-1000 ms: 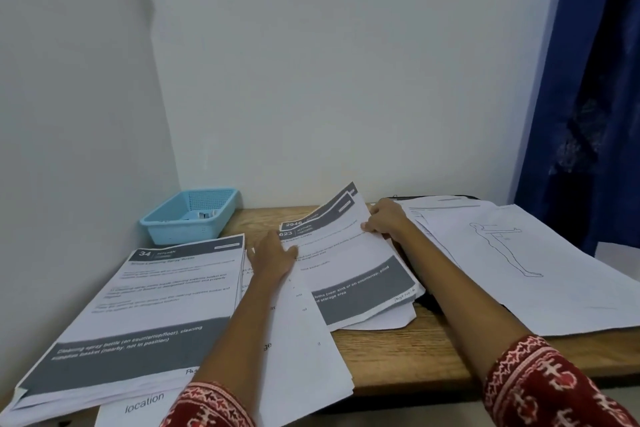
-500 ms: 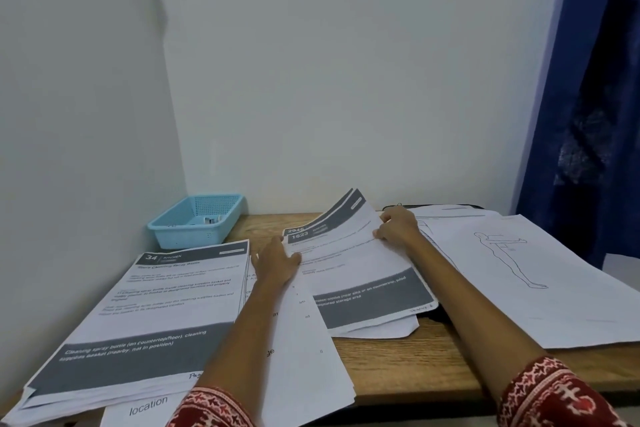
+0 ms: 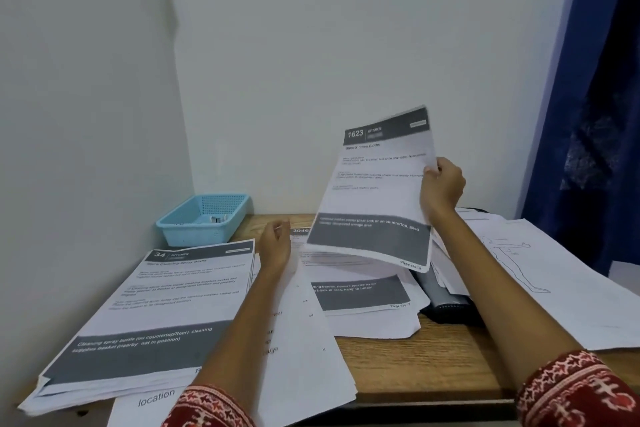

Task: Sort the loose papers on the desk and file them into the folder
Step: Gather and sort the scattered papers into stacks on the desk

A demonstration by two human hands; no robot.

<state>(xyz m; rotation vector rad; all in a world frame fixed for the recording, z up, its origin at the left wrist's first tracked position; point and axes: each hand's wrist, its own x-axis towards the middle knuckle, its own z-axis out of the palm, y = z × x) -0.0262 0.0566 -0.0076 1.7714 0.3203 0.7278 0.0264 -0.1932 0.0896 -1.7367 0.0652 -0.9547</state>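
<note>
The person's right hand (image 3: 441, 189) pinches the right edge of a printed sheet headed 1623 (image 3: 377, 191) and holds it up off the wooden desk (image 3: 446, 350), tilted with its top leaning away toward the wall; its lower edge curls just above the papers beneath. The left hand (image 3: 276, 246) hangs over the middle of the desk with its fingers loosely curled, holding nothing, just beside the sheets and not clearly pressing on them.

Directly under the lifted page lies the sheet headed 2946 (image 3: 349, 288), flat on a few more white pages. To the left sits a thick stack topped by the sheet headed 34 (image 3: 173, 302), its near corner hanging past the desk's front edge. Between the two forearms a fan of plain white pages (image 3: 308, 357) spills over the front edge as well, one with the word "location" showing at the bottom.

On the right side a large sheet with an outline drawing of a figure (image 3: 540, 274) lies across other papers. A dark folder (image 3: 446, 305) peeks out between that sheet and the middle pile, mostly covered, so I cannot tell whether it lies open.

A light blue plastic basket (image 3: 204, 218) stands in the far left corner against the wall, with something small inside. A dark blue curtain (image 3: 602, 114) hangs at the right
</note>
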